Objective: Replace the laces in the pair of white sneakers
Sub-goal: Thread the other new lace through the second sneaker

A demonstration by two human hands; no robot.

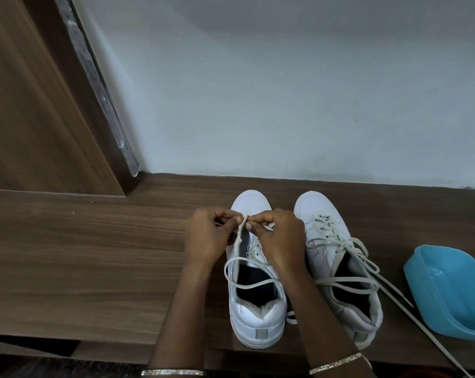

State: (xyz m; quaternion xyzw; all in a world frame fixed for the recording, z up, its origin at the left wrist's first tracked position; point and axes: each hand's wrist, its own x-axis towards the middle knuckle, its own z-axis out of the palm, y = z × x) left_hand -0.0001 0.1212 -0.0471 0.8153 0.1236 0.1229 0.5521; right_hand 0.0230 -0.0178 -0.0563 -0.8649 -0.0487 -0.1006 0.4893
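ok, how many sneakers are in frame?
2. The left sneaker has its upper pinched by the left hand, and the right hand pinches its lace. The right sneaker stands beside it, laced, near the blue tub. None look hidden.

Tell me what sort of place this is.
Probably a room in a home, though that is a guess: a wood-grain surface runs up to a plain painted wall, a wooden door or panel stands at the left, and a blue plastic tub sits beside the white sneakers.
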